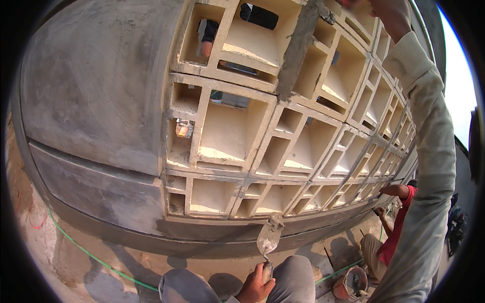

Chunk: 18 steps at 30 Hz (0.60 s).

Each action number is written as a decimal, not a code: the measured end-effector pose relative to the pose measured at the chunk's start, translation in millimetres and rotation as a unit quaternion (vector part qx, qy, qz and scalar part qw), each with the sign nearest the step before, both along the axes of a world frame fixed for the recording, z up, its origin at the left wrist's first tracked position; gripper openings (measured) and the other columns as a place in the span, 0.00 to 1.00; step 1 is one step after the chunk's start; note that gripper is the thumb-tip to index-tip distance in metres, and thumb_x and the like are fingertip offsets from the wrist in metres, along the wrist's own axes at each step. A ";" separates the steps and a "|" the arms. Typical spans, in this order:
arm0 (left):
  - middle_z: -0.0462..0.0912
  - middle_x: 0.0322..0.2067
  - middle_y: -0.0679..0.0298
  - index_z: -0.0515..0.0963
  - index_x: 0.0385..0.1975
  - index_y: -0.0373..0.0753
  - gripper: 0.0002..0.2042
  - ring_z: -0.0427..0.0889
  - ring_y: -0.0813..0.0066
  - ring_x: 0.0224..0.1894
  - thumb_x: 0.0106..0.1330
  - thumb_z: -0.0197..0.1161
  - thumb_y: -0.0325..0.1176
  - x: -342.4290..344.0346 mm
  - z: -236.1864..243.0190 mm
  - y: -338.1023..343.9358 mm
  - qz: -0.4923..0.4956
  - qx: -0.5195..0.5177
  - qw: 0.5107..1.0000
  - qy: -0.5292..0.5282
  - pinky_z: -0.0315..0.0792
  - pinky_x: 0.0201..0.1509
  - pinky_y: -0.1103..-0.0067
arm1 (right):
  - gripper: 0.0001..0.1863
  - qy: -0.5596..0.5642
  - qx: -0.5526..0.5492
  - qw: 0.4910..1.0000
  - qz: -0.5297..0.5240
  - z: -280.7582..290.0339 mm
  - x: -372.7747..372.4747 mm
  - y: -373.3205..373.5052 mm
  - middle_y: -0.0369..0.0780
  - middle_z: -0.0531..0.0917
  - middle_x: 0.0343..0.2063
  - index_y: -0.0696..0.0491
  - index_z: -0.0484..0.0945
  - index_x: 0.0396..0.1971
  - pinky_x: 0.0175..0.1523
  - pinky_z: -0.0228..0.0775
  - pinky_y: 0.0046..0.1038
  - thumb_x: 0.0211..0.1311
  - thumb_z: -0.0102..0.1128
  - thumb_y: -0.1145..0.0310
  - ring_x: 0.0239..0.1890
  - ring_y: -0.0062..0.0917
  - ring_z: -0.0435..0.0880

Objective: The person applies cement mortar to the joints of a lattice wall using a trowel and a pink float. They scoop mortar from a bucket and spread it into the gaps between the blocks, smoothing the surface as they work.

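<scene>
My left hand is closed around the handle of a pointed trowel low in the middle, between my knees. A lump of grey mortar sits on the blade's tip, close to the ledge under the lowest blocks. My right arm stretches up along the right side. At the top edge, my right hand is near the upper ventilation blocks; its fingers are largely cut off by the frame. Left of it, wet mortar fills a vertical joint between cream blocks.
A smooth grey plastered wall stands left. Another person's hand shows through an upper-left opening. A crumpled packet lies in a block. At right squats a co-worker in a red shirt, beside a mortar bucket. A green hose crosses the ground.
</scene>
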<state>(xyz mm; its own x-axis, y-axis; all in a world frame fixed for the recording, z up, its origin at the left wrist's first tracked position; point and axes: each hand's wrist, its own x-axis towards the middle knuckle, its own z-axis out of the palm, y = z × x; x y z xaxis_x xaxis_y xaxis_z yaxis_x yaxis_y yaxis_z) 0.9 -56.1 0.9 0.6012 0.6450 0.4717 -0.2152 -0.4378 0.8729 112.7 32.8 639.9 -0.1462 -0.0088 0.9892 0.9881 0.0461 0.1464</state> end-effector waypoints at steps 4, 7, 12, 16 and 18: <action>0.72 0.54 0.35 0.79 0.41 0.29 0.10 0.78 0.37 0.48 0.64 0.61 0.28 10.1 -26.9 2.0 0.053 0.170 0.984 -0.012 0.77 0.48 0.59 | 0.14 0.026 -0.031 0.999 0.007 -19.4 0.4 -0.1 0.35 0.83 0.21 0.59 0.85 0.30 0.20 0.71 0.24 0.61 0.60 0.61 0.19 0.19 0.79; 0.72 0.54 0.33 0.80 0.36 0.29 0.08 0.77 0.36 0.49 0.63 0.61 0.27 8.3 -24.7 0.6 0.052 0.159 0.986 0.006 0.78 0.49 0.59 | 0.14 -0.006 -0.087 0.996 0.018 -13.8 5.8 -3.5 0.36 0.83 0.25 0.60 0.83 0.37 0.22 0.73 0.22 0.63 0.60 0.63 0.22 0.19 0.80; 0.76 0.51 0.35 0.76 0.48 0.29 0.14 0.79 0.37 0.51 0.63 0.61 0.27 23.2 -11.4 6.4 0.013 0.136 0.990 -0.032 0.77 0.51 0.59 | 0.18 -0.154 -0.086 0.976 -0.129 -19.7 -24.9 -65.7 0.40 0.82 0.40 0.59 0.72 0.55 0.29 0.77 0.20 0.70 0.57 0.65 0.31 0.17 0.82; 0.80 0.49 0.39 0.67 0.60 0.31 0.24 0.80 0.40 0.51 0.64 0.61 0.29 -9.0 5.9 -1.9 0.025 -0.070 0.997 -0.003 0.77 0.51 0.60 | 0.17 -0.125 -0.162 0.975 -0.091 -31.3 -3.7 -43.1 0.40 0.82 0.41 0.58 0.69 0.56 0.33 0.79 0.21 0.72 0.54 0.69 0.36 0.19 0.83; 0.81 0.47 0.40 0.65 0.62 0.31 0.26 0.81 0.40 0.51 0.64 0.61 0.29 -5.0 2.5 0.3 0.011 -0.057 0.998 -0.016 0.77 0.50 0.60 | 0.15 -0.042 -0.206 0.977 -0.046 -19.1 19.1 -51.9 0.42 0.82 0.40 0.59 0.67 0.55 0.37 0.80 0.22 0.72 0.53 0.73 0.38 0.22 0.85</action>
<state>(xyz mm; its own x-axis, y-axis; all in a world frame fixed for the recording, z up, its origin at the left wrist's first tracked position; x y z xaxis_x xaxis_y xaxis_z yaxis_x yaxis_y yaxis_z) -4.1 -55.8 3.4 0.5724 0.7081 0.4134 -0.2355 -0.3409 0.9101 131.8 -19.1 620.8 -0.2080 0.4042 0.8907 0.9762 0.0291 0.2148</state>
